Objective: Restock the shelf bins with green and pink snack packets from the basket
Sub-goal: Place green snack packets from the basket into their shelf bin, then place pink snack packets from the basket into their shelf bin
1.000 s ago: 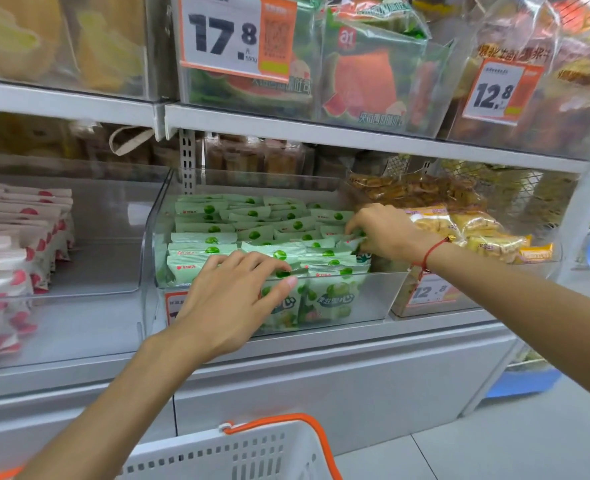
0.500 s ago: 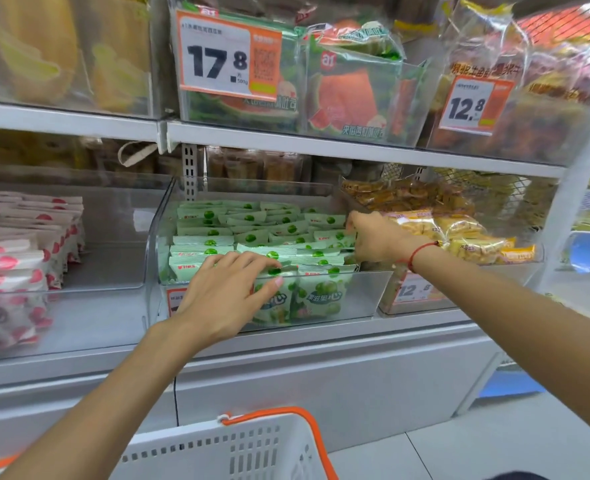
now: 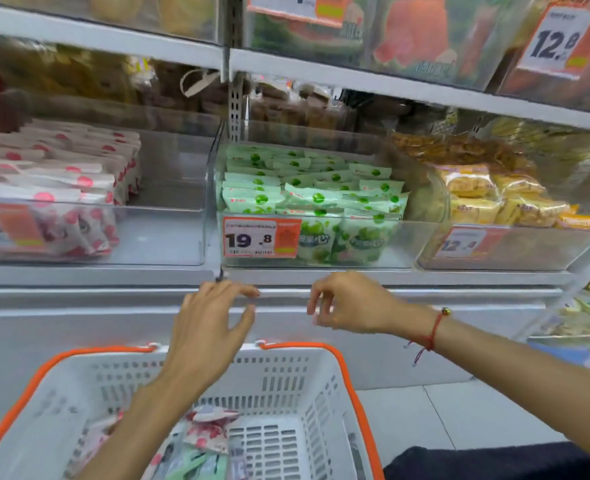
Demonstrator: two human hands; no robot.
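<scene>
Green snack packets (image 3: 316,194) fill the clear middle bin (image 3: 404,237) on the shelf, with a 19.8 price tag on its front. Pink packets (image 3: 61,181) stand in the clear bin (image 3: 169,233) to the left. The white basket (image 3: 279,379) with orange rim sits below, holding pink packets (image 3: 210,427) and green packets (image 3: 193,460). My left hand (image 3: 210,327) hovers over the basket's far rim, fingers loosely spread and empty. My right hand (image 3: 349,306) hangs beside it in front of the shelf edge, fingers relaxed and empty.
A bin of yellow snack packs (image 3: 501,199) stands right of the green bin. The upper shelf (image 3: 355,77) carries watermelon-print bags (image 3: 414,36) and price tags. A white shelf base (image 3: 79,320) runs behind the basket. Grey floor tiles (image 3: 459,417) lie at the lower right.
Both hands have pulled back out of the green bin and dropped below the shelf edge, above the basket. The view has tilted down, showing the basket's contents.
</scene>
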